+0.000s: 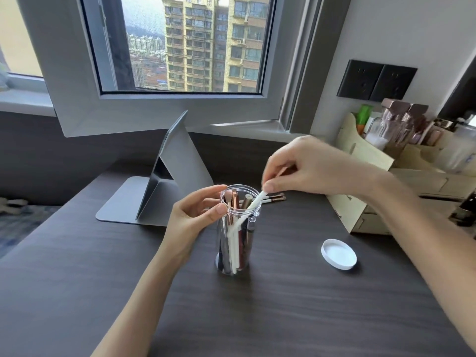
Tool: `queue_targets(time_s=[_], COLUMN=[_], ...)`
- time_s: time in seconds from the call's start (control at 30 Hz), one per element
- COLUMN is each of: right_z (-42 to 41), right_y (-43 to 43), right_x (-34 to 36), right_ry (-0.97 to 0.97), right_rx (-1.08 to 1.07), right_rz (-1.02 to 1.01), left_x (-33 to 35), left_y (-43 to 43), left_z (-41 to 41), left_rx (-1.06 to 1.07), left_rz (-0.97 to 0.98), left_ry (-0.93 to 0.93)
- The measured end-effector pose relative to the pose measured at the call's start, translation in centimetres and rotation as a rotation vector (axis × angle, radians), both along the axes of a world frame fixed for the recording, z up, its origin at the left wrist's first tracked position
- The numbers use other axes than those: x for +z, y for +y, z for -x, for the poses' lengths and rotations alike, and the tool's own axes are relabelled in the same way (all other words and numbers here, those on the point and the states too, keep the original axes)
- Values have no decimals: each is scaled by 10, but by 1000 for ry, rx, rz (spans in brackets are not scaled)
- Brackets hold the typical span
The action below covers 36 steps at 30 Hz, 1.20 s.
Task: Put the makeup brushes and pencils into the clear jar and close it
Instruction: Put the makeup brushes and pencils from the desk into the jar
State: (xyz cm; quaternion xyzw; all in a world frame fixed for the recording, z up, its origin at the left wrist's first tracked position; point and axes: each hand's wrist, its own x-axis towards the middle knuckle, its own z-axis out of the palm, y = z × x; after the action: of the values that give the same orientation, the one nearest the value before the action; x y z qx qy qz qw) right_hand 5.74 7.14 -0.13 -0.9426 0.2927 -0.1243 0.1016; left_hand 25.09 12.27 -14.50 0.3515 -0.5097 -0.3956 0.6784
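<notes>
clear jar (236,235): upright at mid-bench (283,305), lid off, stocked with standing brushes and pencils; left hand (192,220) steadies its rim, thumb and fingers curled round the mouth, while the right hand (306,167) has its grip pinching the top of a white-handled brush (251,206) leaning half inside. white lid (339,254) lies to the right of the jar, apart from it; a few loose brushes (274,197) lie just behind the jar. folding mirror (164,176) behind left, wooden organiser (373,181) at right.

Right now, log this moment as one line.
left hand: steadying clear jar | right hand: lowering white-handled brush into jar | lid: off, on desk | brushes: behind jar
</notes>
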Motion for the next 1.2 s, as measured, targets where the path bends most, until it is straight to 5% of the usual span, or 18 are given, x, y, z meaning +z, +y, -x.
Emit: queue_targets(time_s=[0.17,0.3,0.37,0.57,0.93,1.2], right_z=[-33,-20,-12,-6,-5,-2], right_y=[-8,-31,-63,-135,-141,-129], right_x=[-20,-17,-34,-142,-166,-173], right_ry=[160,-194,-272,146,420,478], right_rx=[67,-44,-217,-532,-360,-312], right_rz=[-38,-255,-163,2,382,378], left_x=[0,1,1,0,-1,0], left_y=[1,0,1,-1,-1,1], left_z=[-1,-1,0,-1,-1,-1], left_rx=[-10,2,8,10,1,0], left_rz=[14,12,5,4,5,-2], left_ry=[-3,-16,-7,-10,6,-3])
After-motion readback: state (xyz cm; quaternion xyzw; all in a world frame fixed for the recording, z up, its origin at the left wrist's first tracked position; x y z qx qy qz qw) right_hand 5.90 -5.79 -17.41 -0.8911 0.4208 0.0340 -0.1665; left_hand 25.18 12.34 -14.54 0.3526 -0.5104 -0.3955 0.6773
